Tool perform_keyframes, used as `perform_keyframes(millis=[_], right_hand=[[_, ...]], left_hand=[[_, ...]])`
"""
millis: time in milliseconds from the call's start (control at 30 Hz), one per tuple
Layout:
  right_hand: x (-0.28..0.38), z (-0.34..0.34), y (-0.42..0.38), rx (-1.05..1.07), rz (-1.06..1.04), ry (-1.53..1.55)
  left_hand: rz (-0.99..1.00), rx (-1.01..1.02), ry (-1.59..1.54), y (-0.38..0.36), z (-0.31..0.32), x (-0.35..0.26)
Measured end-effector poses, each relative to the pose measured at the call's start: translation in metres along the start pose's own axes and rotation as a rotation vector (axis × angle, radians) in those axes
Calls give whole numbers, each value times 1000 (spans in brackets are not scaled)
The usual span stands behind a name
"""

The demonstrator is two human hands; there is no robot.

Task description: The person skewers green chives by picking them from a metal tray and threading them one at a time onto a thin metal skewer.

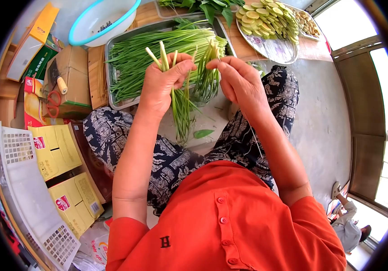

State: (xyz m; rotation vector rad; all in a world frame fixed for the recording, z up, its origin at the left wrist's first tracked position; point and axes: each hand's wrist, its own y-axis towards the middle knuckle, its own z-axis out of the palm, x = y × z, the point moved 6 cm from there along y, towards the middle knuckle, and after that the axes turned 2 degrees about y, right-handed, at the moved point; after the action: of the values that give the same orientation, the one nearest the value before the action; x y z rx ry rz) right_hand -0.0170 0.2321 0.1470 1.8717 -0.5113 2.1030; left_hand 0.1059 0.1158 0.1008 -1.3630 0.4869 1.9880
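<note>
Fingers of the left hand clench a chive bunch upright, just before the metal tray.
Right hand pinches a drooping chive tuft beside it, nearer the tray's right end; stalks run top to bottom.

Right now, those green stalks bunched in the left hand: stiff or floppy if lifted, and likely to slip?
Probably floppy: the green stalks droop below the left hand, while their pale cut ends stand up above the fingers. Likely light, since a loose grip holds the bunch. Single thin strands may slip out; the right hand pinches a few separately.
</note>
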Motion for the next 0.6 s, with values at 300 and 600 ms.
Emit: perform_keyframes(millis=[300,600], right_hand=[[-3,9,-29,186,101,-150],[-5,10,-30,202,115,-152]], left_hand=[[-22,7,-175,9,-13,1],[-37,-31,-233,9,-14,2]])
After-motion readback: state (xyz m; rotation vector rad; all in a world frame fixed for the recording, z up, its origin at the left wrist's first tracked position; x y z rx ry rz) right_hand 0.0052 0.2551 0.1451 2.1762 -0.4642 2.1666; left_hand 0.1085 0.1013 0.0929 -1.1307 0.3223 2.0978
